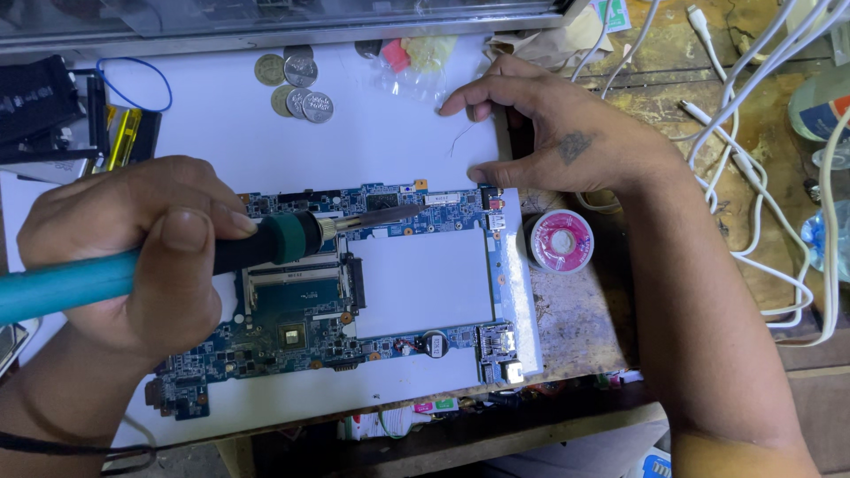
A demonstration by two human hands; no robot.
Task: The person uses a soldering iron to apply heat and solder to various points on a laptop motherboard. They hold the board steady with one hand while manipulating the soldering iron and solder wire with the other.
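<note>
Circuit board (354, 310), blue, lies flat on a white sheet (372, 133) on the worktop (575, 327), nearest the viewer. Left hand (142, 257) has its fingers closed around a soldering iron (177, 261), tip resting over the board's upper edge. Just right of the board sits a pink solder spool (560, 240). Right hand (558, 133) presses on the sheet, fingers spread, holding nothing. Farther back lie coins (297, 84).
</note>
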